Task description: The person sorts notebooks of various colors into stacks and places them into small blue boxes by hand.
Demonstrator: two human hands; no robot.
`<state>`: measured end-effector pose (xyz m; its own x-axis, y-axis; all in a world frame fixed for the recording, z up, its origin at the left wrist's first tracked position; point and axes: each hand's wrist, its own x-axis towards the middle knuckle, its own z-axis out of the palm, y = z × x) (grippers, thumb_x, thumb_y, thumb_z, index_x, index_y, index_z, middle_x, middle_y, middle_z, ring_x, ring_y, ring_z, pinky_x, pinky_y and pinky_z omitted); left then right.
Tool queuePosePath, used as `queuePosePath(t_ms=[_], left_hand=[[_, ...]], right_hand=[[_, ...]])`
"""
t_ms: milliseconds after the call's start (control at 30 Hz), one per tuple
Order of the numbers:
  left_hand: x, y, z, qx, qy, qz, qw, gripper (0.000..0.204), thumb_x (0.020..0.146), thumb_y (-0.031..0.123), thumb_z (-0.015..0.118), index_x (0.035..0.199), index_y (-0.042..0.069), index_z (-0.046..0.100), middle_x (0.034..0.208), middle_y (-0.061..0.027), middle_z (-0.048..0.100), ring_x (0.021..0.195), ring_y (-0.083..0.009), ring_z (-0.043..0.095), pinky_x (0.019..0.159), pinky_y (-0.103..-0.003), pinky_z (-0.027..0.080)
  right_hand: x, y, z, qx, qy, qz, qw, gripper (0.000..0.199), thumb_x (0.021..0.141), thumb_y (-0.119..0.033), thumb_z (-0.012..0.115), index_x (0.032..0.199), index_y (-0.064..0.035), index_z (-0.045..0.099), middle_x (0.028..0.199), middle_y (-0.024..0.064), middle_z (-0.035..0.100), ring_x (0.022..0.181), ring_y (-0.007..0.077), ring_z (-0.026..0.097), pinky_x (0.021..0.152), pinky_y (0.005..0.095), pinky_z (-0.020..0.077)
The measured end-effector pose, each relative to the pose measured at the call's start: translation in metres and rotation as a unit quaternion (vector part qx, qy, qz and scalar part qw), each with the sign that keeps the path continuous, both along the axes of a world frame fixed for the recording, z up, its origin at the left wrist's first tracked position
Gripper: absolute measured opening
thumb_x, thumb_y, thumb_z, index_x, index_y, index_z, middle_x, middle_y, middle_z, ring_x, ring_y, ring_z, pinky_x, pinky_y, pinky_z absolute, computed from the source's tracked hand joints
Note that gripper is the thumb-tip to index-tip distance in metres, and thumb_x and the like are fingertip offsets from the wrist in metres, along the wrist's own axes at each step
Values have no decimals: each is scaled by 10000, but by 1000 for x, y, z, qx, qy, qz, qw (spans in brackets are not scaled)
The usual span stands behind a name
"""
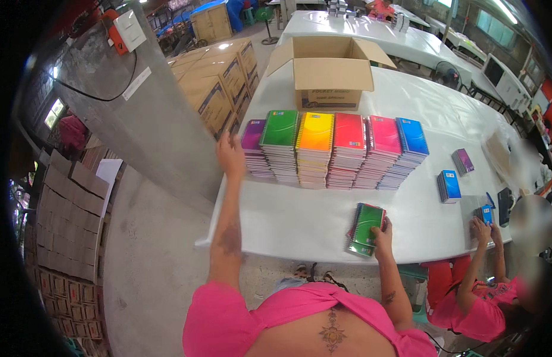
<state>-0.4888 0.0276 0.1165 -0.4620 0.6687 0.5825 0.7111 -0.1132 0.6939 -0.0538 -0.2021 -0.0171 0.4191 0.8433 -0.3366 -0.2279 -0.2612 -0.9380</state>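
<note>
Left hand: open, at the purple stack, leftmost of six notebook stacks in a row on the white worktop. Right hand: closed on a small green-topped pile near the front edge. Open carton behind the row.

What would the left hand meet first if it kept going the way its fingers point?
Probably the purple notebook stack beside the left hand; its fingers already seem at the stack's left edge, though contact is unclear.

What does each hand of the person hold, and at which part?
The right hand grips a small stack of spiral notebooks at its near right corner. The left hand holds nothing; it reaches beside the purple notebook pile.
</note>
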Motion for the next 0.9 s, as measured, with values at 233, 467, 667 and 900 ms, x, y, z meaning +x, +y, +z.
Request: queuePosePath(t_ms=[233,467,667,900], left_hand=[[2,62,-6,-264,144,-95,949,426,815,377,755,883,-43,725,909,-281,695,869,-449,669,751,-501,505],[-47,35,18,56,94,-82,991,292,905,223,710,1041,-14,607,951,-135,636,893,-258,619,817,-382,502],[121,-99,136,202,-62,-376,902,252,900,57,711,1138,10,642,1057,-77,667,947,-174,638,834,-306,530],[318,-78,-1,-218,308,-814,441,355,845,227,714,1154,60,661,1137,-174,666,1041,-329,642,917,-421,497]], right_hand=[[18,-7,-8,10,-6,-32,999,771,813,28,630,1499,-26,282,1328,157,524,1160,242,554,970,351,474],[-1,-6,21,20,-6,28,999,741,857,-64,696,1486,0,309,1387,174,507,1225,253,527,1027,367,426],[26,-10,7,-17,61,24,998,705,981,-419,578,1509,-30,319,1439,160,480,1303,263,456,1050,449,375],[41,-3,10,-64,114,30,991,813,973,-686,346,1505,-72,363,1485,121,449,1374,253,383,1084,520,296]])
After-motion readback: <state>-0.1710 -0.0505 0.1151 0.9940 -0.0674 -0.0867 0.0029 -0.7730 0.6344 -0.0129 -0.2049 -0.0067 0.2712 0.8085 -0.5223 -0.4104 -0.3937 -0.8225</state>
